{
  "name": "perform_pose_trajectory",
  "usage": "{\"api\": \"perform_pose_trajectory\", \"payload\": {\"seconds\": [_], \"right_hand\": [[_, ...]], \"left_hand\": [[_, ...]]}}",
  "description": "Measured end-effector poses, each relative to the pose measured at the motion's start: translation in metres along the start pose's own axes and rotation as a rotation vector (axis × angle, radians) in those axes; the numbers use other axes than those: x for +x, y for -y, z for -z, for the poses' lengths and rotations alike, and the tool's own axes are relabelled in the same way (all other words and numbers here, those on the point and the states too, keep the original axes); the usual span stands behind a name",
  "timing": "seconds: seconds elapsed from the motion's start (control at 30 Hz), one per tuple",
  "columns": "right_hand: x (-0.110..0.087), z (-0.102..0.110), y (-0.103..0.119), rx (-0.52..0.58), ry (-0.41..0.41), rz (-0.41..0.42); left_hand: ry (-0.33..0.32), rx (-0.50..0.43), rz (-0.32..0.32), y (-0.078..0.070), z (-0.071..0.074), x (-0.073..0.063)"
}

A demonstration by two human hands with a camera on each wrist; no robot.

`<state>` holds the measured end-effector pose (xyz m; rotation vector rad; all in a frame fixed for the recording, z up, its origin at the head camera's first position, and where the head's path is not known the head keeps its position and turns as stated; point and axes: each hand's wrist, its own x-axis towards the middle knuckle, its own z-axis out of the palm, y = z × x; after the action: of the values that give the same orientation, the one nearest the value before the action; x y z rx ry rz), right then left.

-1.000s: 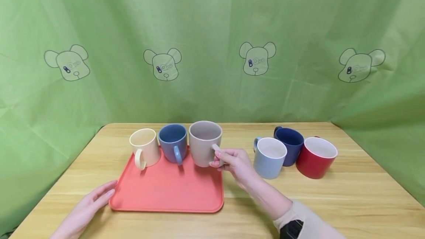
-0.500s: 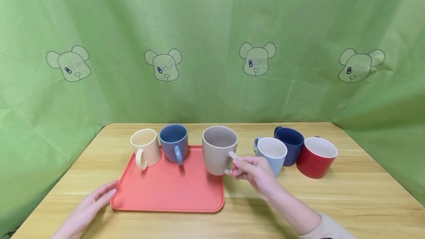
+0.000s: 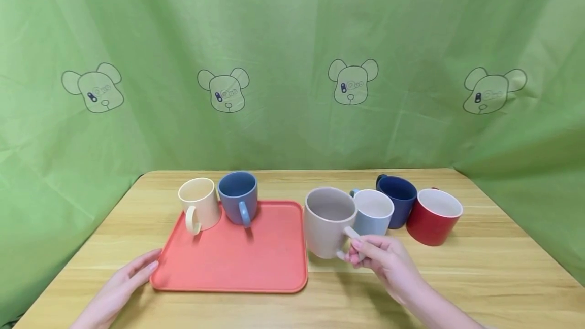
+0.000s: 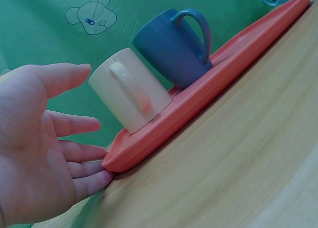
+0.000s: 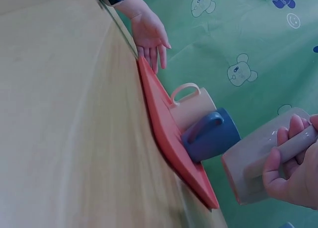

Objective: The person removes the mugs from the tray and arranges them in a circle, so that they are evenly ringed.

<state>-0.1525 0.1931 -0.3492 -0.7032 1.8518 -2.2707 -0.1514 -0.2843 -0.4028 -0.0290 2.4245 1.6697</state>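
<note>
My right hand (image 3: 386,263) pinches the handle of a grey mug (image 3: 326,232), which is held upright just off the right edge of the red tray (image 3: 228,268). The right wrist view shows the grey mug (image 5: 253,161) raised, with fingers curled round its handle. My left hand (image 3: 121,283) lies at the tray's front left corner, fingers extended. Seen from the left wrist, its lower fingertips touch the corner of the tray (image 4: 149,148). Two mugs stand at the back of the tray: a cream mug (image 3: 203,204) and a blue mug (image 3: 235,197), handles facing me.
Right of the grey mug stand a light blue mug (image 3: 377,207), partly hidden behind it, a navy mug (image 3: 402,197) and a red mug (image 3: 431,222), grouped closely. A wooden table (image 3: 493,278) bears everything. A green curtain (image 3: 292,136) with bear drawings hangs behind.
The grey mug has moved right and toward me, from the tray's back right to beyond its right edge, carried by my right hand. The left hand and tray stay put.
</note>
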Motion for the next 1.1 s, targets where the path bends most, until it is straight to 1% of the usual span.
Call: {"api": "perform_pose_trajectory", "payload": {"seconds": [0.13, 0.23, 0.37, 0.4, 0.57, 0.73, 0.77, 0.9, 0.97, 1.03, 1.1], "right_hand": [[-0.013, 0.005, -0.001, -0.02, -0.041, -0.008], [-0.022, 0.008, -0.001, -0.041, -0.069, 0.003], [-0.034, 0.013, -0.002, -0.03, -0.081, 0.03], [-0.038, 0.015, -0.003, -0.024, -0.082, 0.026], [-0.054, 0.023, 0.0, -0.026, -0.113, -0.062], [-0.067, 0.03, 0.001, -0.051, -0.184, -0.172], [-0.069, 0.031, 0.001, -0.062, -0.206, -0.206], [-0.075, 0.031, 0.003, -0.143, -0.344, -0.386], [-0.076, 0.031, 0.004, -0.174, -0.415, -0.452], [-0.076, 0.03, 0.002, -0.199, -0.474, -0.479], [-0.078, 0.029, 0.001, -0.218, -0.509, -0.487]], "left_hand": [[0.002, 0.001, 0.002, -0.001, 0.0, 0.0], [0.005, -0.006, 0.003, -0.001, 0.0, 0.0], [0.007, -0.015, 0.006, -0.001, 0.0, 0.0], [0.007, -0.015, 0.005, -0.001, 0.0, 0.0], [0.006, -0.011, 0.003, -0.001, 0.0, 0.0], [0.01, -0.01, 0.015, 0.0, 0.0, 0.0], [0.011, -0.01, 0.018, 0.0, 0.0, 0.0], [0.014, -0.013, 0.025, 0.0, 0.001, 0.0], [0.015, -0.013, 0.023, 0.0, 0.001, 0.0], [0.018, -0.011, 0.021, 0.0, 0.001, -0.001], [0.018, -0.009, 0.02, 0.0, 0.001, -0.001]]}}
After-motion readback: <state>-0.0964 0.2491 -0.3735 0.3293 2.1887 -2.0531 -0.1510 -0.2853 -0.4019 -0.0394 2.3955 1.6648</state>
